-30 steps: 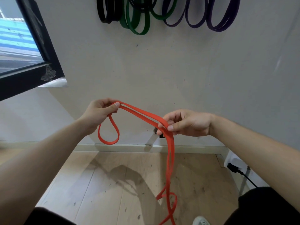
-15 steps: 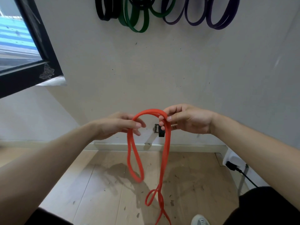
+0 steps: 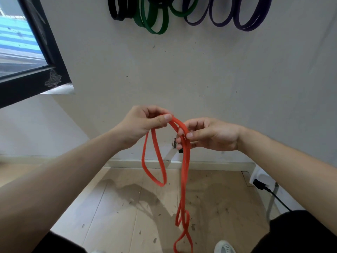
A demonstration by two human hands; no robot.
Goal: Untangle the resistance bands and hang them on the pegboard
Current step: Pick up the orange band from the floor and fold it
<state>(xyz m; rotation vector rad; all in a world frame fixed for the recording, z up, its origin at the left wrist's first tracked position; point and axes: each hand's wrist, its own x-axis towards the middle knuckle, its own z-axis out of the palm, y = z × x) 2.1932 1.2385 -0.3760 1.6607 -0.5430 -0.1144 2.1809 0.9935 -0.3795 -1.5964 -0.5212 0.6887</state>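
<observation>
Left hand: pinched the flat orange rubber resistance band at its top bend.
Right hand: fingers curled, pinching two strands.
Band: short loop hung between hands; twisted tail dangled toward wooden floor.

The person's forearms were bare. Black clothing covered both legs, and one foot wore a white shoe.

Matt rubbery orange band, pale scuffed wood-look floor, matt speckled painted wall
</observation>
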